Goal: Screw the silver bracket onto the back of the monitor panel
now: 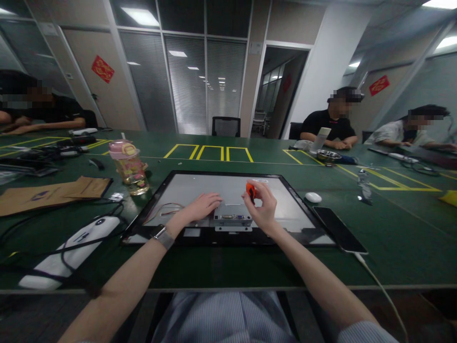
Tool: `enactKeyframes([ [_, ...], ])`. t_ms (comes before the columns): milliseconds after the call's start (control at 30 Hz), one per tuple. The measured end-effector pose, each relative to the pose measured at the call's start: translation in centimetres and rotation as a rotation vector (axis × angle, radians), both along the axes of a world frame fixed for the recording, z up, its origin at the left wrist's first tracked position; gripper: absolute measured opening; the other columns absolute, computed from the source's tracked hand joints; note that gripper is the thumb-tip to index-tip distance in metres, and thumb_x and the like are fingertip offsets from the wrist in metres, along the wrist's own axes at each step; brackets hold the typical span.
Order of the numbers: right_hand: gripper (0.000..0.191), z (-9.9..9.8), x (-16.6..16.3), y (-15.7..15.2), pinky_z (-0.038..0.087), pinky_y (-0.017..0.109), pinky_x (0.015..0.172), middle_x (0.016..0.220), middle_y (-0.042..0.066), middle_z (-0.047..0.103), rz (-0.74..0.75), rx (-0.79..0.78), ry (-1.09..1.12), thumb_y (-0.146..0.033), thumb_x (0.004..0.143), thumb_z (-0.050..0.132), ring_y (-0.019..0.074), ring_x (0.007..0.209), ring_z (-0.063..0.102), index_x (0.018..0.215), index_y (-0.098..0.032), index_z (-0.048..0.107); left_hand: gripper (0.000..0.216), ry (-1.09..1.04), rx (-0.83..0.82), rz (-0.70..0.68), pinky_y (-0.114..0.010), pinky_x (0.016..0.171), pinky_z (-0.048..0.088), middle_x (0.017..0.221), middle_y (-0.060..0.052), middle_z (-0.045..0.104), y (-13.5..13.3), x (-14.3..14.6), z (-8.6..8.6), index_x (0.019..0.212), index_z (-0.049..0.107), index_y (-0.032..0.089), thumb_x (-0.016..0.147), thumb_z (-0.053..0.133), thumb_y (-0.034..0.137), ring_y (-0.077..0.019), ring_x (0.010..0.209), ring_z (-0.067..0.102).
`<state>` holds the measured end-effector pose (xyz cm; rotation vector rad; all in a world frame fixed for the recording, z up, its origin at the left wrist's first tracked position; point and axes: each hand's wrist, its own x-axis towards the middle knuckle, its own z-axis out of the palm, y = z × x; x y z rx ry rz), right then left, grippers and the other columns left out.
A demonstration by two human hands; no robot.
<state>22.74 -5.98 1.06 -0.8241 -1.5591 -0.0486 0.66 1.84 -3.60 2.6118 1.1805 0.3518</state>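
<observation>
A flat display panel (171, 190) with a black frame lies face down on the table before me, its grey metal back upward. Near its front edge sits a metal box (233, 217) with a row of ports facing me. My left hand (203, 206) rests flat with fingers stretched towards the box's left side, holding nothing. Above the box's right side, my right hand (264, 205) pinches what looks like an orange-and-black screwdriver (251, 191) by its handle; its tip is hidden. Thin wires (162, 209) run over the panel's left part.
Left of the panel stand a pink-lidded bottle (129, 166), a white power strip (71, 252) with black cables and a brown paper bag (53, 194). To the right lie a phone (341, 228) on a white cable and a white earbud case (313, 197). Other people sit across the table.
</observation>
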Motion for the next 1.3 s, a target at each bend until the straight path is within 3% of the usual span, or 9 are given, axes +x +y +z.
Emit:
enactKeyframes([
  [167, 0.034, 1.0, 0.6, 0.2, 0.056, 0.028, 0.058, 0.100, 0.003, 0.053, 0.022, -0.027, 0.217, -0.018, 0.080, 0.056, 0.0106, 0.065, 0.062, 0.113, -0.026, 0.053, 0.043, -0.001, 0.031, -0.005, -0.043, 0.108, 0.027, 0.140, -0.006, 0.043, -0.3, 0.0, 0.7, 0.127, 0.048, 0.025, 0.096, 0.026, 0.044, -0.0211, 0.129, 0.039],
  [233, 0.034, 1.5, 0.7, 0.4, 0.057, 0.027, 0.057, 0.099, 0.002, 0.052, 0.052, -0.024, 0.307, -0.020, 0.082, 0.055, 0.0092, 0.062, 0.063, 0.114, -0.027, 0.050, 0.040, -0.050, 0.133, 0.016, -0.043, 0.108, 0.028, 0.139, -0.008, 0.044, -1.0, 0.3, 1.4, 0.127, 0.048, 0.022, 0.093, 0.037, 0.041, -0.0215, 0.128, 0.040],
  [333, 0.032, 2.3, 1.1, 0.9, 0.057, 0.026, 0.057, 0.090, 0.000, 0.053, 0.070, -0.050, 0.461, -0.025, 0.084, 0.053, 0.0082, 0.056, 0.063, 0.116, -0.027, 0.046, 0.024, -0.166, 0.296, -0.010, -0.044, 0.110, 0.027, 0.132, -0.007, 0.050, -2.9, 1.7, 2.7, 0.104, 0.062, 0.020, 0.090, 0.046, 0.032, -0.0223, 0.124, 0.044],
  [467, 0.032, 2.9, 1.8, 1.8, 0.053, 0.022, 0.047, 0.085, -0.002, 0.054, 0.083, -0.136, 0.654, -0.031, 0.083, 0.054, 0.0062, 0.047, 0.060, 0.112, -0.024, 0.044, 0.016, -0.293, 0.262, -0.151, -0.036, 0.099, 0.041, 0.122, -0.006, 0.055, -6.0, 4.6, 3.6, 0.082, 0.064, 0.019, 0.088, 0.051, 0.028, -0.0201, 0.114, 0.052],
  [600, 0.033, 2.7, 2.6, 2.7, 0.056, 0.024, 0.051, 0.085, -0.004, 0.053, 0.137, -0.226, 0.850, -0.036, 0.079, 0.058, 0.0058, 0.048, 0.059, 0.106, -0.025, 0.043, 0.013, -0.238, 0.264, -0.261, -0.037, 0.097, 0.044, 0.124, -0.006, 0.053, -7.3, 6.5, 3.8, 0.084, 0.065, 0.020, 0.087, 0.053, 0.024, -0.0210, 0.114, 0.052],
  [833, 0.037, 1.1, 4.8, 3.3, 0.059, 0.033, 0.058, 0.076, -0.007, 0.052, 0.201, -0.397, 1.093, -0.034, 0.066, 0.069, 0.0087, 0.050, 0.062, 0.093, -0.023, 0.046, 0.016, -0.082, 0.305, -0.330, -0.039, 0.096, 0.044, 0.125, -0.007, 0.052, -6.5, 7.3, 3.4, 0.083, 0.068, 0.020, 0.087, 0.053, 0.026, -0.0238, 0.114, 0.051],
  [1300, 0.035, 0.7, 4.8, 2.3, 0.060, 0.036, 0.063, 0.073, -0.007, 0.057, 0.272, -0.459, 1.079, -0.032, 0.067, 0.070, 0.0100, 0.051, 0.063, 0.093, -0.022, 0.049, 0.015, -0.115, 0.345, -0.400, -0.038, 0.099, 0.042, 0.119, -0.006, 0.057, -6.7, 6.8, 2.5, 0.088, 0.063, 0.019, 0.088, 0.048, 0.016, -0.0200, 0.114, 0.050],
])
